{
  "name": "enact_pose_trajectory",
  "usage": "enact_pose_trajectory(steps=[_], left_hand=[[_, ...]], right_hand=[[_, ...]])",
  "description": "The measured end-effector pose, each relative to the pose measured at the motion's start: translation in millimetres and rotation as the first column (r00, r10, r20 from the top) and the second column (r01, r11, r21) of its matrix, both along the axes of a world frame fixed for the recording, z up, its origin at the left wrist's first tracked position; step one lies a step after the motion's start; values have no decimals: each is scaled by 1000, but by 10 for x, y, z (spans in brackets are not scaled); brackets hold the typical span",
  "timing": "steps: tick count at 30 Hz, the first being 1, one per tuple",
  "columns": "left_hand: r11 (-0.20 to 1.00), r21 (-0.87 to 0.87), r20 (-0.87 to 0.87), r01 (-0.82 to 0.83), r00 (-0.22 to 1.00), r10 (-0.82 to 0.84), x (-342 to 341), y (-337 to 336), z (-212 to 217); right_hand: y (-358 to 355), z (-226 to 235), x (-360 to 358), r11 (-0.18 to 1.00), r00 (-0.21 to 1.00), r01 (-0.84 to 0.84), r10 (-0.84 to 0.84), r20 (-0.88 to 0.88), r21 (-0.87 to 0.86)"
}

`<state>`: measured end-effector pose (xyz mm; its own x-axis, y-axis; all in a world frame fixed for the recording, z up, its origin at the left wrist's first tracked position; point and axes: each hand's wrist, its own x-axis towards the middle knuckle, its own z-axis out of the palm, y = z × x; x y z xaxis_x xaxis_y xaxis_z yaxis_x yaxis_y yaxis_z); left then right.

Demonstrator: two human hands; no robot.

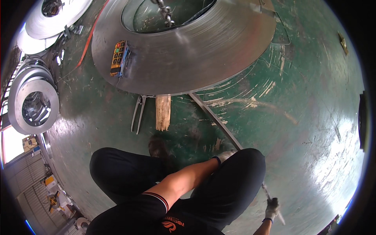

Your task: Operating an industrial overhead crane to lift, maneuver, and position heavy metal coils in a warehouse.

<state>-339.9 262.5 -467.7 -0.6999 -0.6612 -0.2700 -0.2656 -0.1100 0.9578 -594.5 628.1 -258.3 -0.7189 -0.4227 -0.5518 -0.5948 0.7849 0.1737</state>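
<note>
A large flat ring of coiled steel strip (176,58) lies in front of me. Wedged at its near edge, a long metal bar (217,122) slants back past my right knee. My right hand (272,208), in a pale glove, is closed around the bar's rear end. Stretched across my lap, my left arm ends in a gloved left hand (225,156) beside the bar; my knee hides its fingers. A rough wooden block (163,112) sticks out from under the coil. Left of it, a long-handled metal plier-like tool (138,114) touches the coil's edge.
On the coil rests a yellow push-button remote control (118,58). A metal chain (164,13) hangs over the coil's centre hole. Other steel coils (35,105) stand at the left, near a red strap (87,45) on the scuffed green floor (305,117).
</note>
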Motion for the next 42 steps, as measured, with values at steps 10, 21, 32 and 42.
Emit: enact_pose_trajectory(steps=[10,21,32,42], left_hand=[[820,267,713,507,468,-521,636,-2132,2140],[870,111,974,481,123,-193,2076,-3320,3708],[943,-270,886,193,432,165,2996,-3551,4157],[523,-817,280,-245,623,730,2849,-5305,2966]], right_hand=[[1059,76,1088,852,865,391,-469,177,347],[-2582,-693,1095,772,635,602,-308,709,-204],[-4067,-587,646,797,997,-26,65,43,-603],[-5020,640,85,944,853,-118,255,455,-308]])
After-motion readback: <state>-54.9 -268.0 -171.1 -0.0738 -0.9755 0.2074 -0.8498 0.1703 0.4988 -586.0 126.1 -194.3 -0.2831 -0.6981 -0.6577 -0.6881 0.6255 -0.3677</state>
